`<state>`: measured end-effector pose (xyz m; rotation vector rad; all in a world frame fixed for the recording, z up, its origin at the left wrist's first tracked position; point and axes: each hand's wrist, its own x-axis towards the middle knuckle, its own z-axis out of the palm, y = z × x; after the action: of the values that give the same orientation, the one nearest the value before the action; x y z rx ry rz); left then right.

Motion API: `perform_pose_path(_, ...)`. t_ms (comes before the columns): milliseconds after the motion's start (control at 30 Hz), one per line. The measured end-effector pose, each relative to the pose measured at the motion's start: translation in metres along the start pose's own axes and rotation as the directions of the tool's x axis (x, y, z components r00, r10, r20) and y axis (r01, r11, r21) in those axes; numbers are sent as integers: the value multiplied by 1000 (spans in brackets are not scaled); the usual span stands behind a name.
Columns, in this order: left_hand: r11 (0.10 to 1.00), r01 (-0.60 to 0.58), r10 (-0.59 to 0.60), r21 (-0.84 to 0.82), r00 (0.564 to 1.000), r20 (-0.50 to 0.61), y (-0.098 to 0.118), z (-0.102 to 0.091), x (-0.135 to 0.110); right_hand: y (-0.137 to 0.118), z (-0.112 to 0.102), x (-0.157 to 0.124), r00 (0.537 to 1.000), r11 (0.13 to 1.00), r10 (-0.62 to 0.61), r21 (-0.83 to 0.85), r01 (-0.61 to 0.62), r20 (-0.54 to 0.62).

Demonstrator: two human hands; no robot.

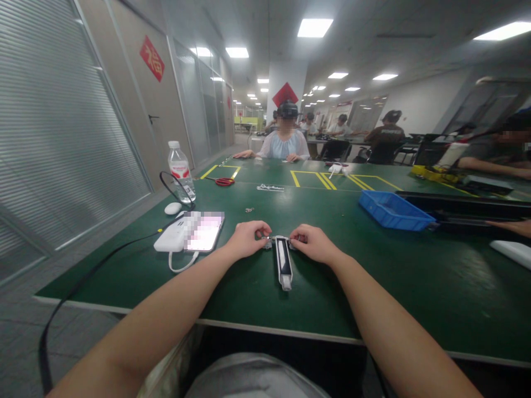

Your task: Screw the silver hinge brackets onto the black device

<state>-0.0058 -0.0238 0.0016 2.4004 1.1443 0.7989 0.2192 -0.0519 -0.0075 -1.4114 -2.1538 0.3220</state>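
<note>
On the green table in front of me lies a slim white-framed piece with a black inner face, its narrow pale end pointing toward me. I cannot tell its exact kind. At its far end, my left hand pinches a small silvery part on the left side. On the opposite side my right hand has its fingers curled in against the same end. What the right fingertips grip is too small and partly hidden to make out.
To the left are a white power bank, a phone, a water bottle and a black cable. Ahead lie red-handled scissors and a small metal bit. A blue bin stands right. A person sits opposite.
</note>
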Motion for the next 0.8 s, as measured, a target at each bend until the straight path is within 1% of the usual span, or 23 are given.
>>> perform_pose_path(267, 1000, -13, 13, -21, 1000, -2, -3, 1, 0, 0, 0, -1, 1000, 1000, -1, 13, 1, -3)
perform_pose_path(667, 999, -6, 7, 37, 1000, -11, 1, -1, -1, 1, -1, 0, 1000, 1000, -10, 11, 10, -1)
perform_pose_path(800, 1000, 9, -9, 9, 1000, -9, 0, -1, -1, -1, -2, -1, 1000, 1000, -2, -5, 2, -5)
